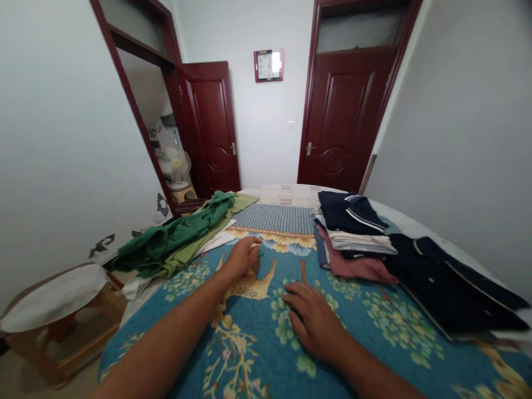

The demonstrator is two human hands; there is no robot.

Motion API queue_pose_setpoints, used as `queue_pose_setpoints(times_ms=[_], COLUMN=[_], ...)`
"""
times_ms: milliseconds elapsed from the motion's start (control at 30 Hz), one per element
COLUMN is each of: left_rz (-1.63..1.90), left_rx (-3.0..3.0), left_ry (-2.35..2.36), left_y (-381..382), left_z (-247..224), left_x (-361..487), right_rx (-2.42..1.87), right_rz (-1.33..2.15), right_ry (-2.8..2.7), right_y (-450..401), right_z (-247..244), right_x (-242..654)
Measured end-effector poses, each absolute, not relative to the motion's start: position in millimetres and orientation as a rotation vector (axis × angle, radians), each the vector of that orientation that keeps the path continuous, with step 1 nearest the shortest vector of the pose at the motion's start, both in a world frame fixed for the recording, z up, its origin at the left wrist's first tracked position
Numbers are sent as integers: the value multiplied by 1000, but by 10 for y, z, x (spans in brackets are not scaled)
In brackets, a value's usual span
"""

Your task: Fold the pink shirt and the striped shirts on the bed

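A teal cloth (187, 327) printed with flowers and deer covers the table in front of me. My left hand (245, 256) is held out over the cloth's middle, fingers loosely extended, with nothing seen in it. Lower and to the right, my right hand (313, 318) rests palm down on the printed leaves, its fingers apart and holding nothing. Past the left hand lies a loose heap with a dark green garment (178, 235) on a light green one (189, 252). To the right is a pile of folded clothes, with a navy collared shirt (343, 213) on top.
A dark navy garment (457, 288) lies flat at the right table edge, beside the pile. Left of the table stands a wooden stool (58, 293) with a pale cover. Two red-brown doors and a wall clock (269, 65) are at the back; a fan (177, 163) shows through the doorway.
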State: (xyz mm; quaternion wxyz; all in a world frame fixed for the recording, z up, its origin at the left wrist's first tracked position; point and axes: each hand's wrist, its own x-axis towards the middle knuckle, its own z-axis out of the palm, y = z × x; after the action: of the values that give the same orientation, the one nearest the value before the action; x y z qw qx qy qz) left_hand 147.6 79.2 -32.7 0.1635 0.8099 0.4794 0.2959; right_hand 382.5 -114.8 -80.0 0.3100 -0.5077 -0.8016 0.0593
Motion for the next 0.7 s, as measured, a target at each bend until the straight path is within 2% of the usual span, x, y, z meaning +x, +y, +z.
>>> queue_pose_setpoints(times_ms=[167,400,533,700], left_rz=[977,1062,1064,924], left_rx=[2043,1346,1357,1685], left_ry=[1305,1167,1119,1116], left_y=[568,180,-15,-126], left_z=[-330,-495,-536,-497], left_x=[1517,1943,2073,2023], right_rx=[-1286,-1530,-1895,-2358], right_rz=[123,-323,-463,-334], right_ry=[-2206,-1768,-1268,-886], right_y=[-1061,-1207,-1526,-1760], right_z=[-681,-350,-307,-503], right_x=[3957,4720,5381,5938])
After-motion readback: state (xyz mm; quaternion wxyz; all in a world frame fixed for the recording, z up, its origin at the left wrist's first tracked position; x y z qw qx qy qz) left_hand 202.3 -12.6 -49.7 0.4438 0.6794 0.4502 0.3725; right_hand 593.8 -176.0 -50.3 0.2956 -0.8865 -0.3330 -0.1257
